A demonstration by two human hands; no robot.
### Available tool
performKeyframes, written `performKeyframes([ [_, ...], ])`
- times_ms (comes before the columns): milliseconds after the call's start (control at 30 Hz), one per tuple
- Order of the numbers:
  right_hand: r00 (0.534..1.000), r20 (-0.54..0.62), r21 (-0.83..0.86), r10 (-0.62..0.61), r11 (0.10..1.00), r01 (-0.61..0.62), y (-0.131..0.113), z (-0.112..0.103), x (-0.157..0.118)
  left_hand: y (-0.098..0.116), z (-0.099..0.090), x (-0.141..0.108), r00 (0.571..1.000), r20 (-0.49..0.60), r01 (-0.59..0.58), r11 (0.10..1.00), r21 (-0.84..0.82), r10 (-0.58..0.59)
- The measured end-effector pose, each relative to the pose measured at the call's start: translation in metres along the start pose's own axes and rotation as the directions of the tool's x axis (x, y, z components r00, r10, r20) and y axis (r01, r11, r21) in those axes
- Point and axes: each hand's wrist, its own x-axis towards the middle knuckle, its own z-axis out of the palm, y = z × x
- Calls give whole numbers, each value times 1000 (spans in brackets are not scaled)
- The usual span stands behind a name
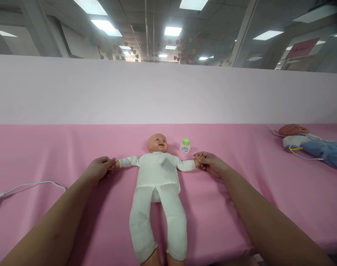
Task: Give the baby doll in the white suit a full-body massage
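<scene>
A baby doll [159, 171] in a white top and white trousers lies on its back in the middle of the pink-covered table [226, 221], both arms spread to the sides. My left hand [100, 168] pinches the doll's hand at the left between thumb and fingers. At the right, my right hand [212, 163] grips the doll's other hand, whose small fingers show. Beside the doll's head stands a small clear bottle [185, 146] with a green cap, just beyond my right hand and apart from it.
Another doll [312, 142] in white and blue lies at the far right with a thin white cord about it. A white cable [32, 184] runs across the cover at the left. A low white wall [168, 92] borders the table's back, with glass above.
</scene>
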Motion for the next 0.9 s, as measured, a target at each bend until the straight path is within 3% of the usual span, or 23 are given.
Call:
performKeyframes([
  [267, 1000, 10, -58, -18, 998, 19, 0, 5, 0, 9, -8, 0, 997, 15, -78, 913, 401, 78],
  [567, 1000, 7, -28, -18, 999, 18, 5, 2, 6, 4, -20, 7, 989, 63, -149, 887, 438, 135],
  [667, 1000, 12, -19, -15, 1000, 15, 6, 1, 8, 14, -25, 5, 987, 0, -135, 849, 510, 158],
  [733, 1000, 15, -23, -12, 1000, 13, 6, 1, 8, 37, -22, -12, 975, -65, -136, 795, 591, 215],
  [767, 1000, 16, -26, -10, 1000, 11, 5, 1, 9, 51, -18, -26, 963, -47, -178, 753, 633, 267],
  [833, 1000, 22, -28, -10, 1000, 11, 5, 0, 9, 80, -6, -63, 939, 100, -308, 675, 671, 328],
  [900, 999, 31, -36, -14, 999, 16, 6, 0, 9, 102, 9, -98, 850, 308, -523, 621, 584, 426],
])
